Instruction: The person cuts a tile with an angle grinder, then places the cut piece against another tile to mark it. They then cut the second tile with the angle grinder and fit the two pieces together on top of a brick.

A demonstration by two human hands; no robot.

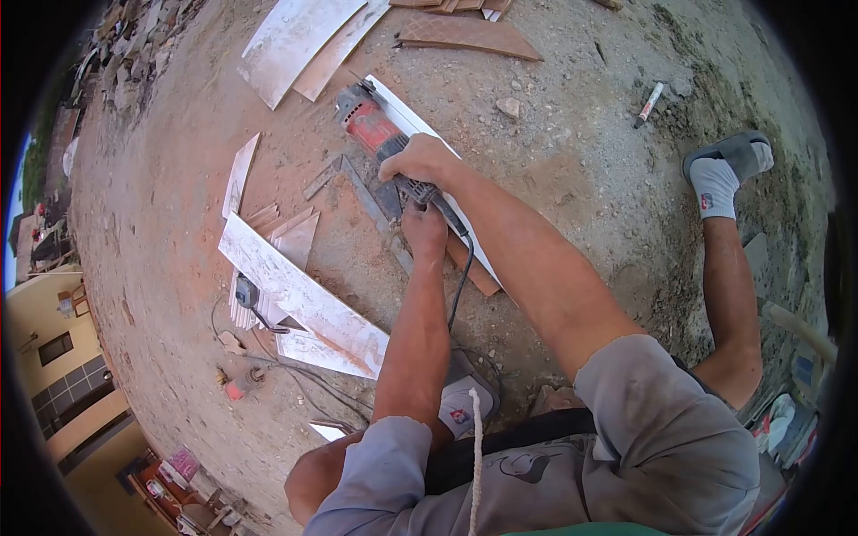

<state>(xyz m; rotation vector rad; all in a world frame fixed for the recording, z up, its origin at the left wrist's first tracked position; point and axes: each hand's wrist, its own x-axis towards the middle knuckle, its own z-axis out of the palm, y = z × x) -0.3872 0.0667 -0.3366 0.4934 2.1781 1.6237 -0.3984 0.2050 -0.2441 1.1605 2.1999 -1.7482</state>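
Observation:
A red and black angle grinder lies over a long white-edged tile strip on the dirt ground. My right hand is wrapped round the grinder's body from above. Lower down, my left hand is closed at the tool's rear end, close to where the black cord comes out. The grinder's head is at the strip's far end. Beside my left hand, a metal square rests on the ground, partly hidden by the tool. A brown piece shows under the strip.
White tile pieces and a tape measure lie at the left, near trailing cords. Another red tool is at the lower left. More tiles lie at the top. A marker and my sandalled foot are at the right.

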